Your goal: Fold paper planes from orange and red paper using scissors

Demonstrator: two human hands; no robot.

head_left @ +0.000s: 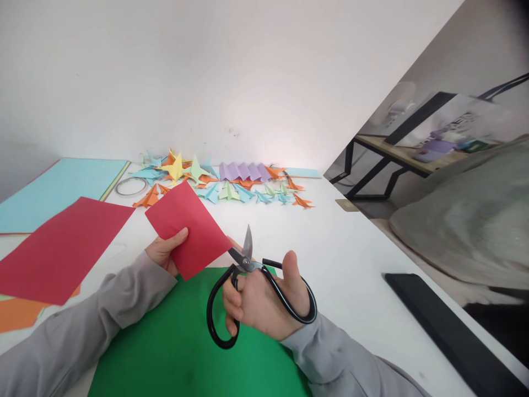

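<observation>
My left hand [168,251] pinches a small red sheet of paper [188,229], thumb on its face and fingers behind it. The sheet is raised above the table and tilted. In my right hand [264,300] is a pair of scissors [247,260] with black loop handles, fingers through one loop and thumb through the other. The blades stand apart, and the lower blade meets the right corner of the red sheet; whether it cuts into the paper I cannot tell. A large green sheet [194,353] lies below both hands.
A larger red sheet [66,248] and light blue sheets [61,187] lie at left, orange paper [25,314] below. Folded paper shapes [176,168], a purple pleated strip [243,172] and a wire coil [130,186] line the wall. A black bar [446,331] lies at right.
</observation>
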